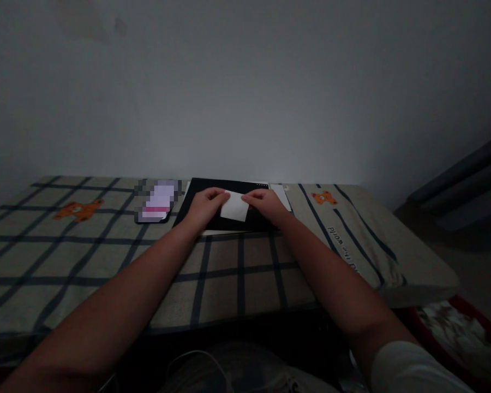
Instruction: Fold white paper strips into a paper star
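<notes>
White paper, a small square sheet (234,207) — pinched at its two upper corners, left hand (205,205) on one side, right hand (265,203) on the other, fingers closed on the edges. Held low over a flat black rectangular board (196,192), near the far edge of a bed covered in beige cloth with dark checks and orange bear prints (106,256). Probably very light, thin and limp; likely to crease or tear if pulled hard, and easy to let slide between dry fingertips. Best taken by the edges or corners, much as now, with a gentle pinch. Hard to tell in the dim light whether already folded or just a single layer.

Beside the left hand, a dark phone (157,201) lying flat on the cloth, screen lit. Just past the right hand, another white slip of paper (281,195), partly under the board's edge or beside it — cannot tell which. No containers in view, so nothing to report inside any.
</notes>
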Tool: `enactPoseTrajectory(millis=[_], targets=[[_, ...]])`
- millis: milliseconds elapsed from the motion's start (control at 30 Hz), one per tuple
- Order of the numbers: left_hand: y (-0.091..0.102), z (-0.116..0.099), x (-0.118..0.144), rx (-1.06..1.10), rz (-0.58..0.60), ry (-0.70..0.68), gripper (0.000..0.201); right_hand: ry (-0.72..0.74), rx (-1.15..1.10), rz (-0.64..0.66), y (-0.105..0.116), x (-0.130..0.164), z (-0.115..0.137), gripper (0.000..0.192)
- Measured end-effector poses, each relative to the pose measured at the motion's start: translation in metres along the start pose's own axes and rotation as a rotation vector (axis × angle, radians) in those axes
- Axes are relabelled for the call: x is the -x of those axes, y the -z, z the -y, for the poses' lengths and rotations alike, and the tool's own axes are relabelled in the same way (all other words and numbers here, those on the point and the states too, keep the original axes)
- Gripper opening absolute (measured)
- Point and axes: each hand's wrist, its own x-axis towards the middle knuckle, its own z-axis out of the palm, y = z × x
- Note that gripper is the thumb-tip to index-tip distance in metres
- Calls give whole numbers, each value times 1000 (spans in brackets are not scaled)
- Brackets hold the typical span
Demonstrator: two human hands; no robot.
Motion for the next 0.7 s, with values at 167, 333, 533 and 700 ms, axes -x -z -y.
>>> enactPoseTrajectory(millis=[167,333,533,700], targets=[[1,-5,2,-17,-1,-44,35,35,26,-22,-1,-1,-1,27],[3,-7,2,21,-64,-59,32,22,-52,-72,-1,-4,-3,30],[1,-5,1,85,-79,-46,27,70,14,-117,1,-3,-2,26],[0,-3,0,97,-93,-53,25,82,40,-131,1,-3,-2,24]])
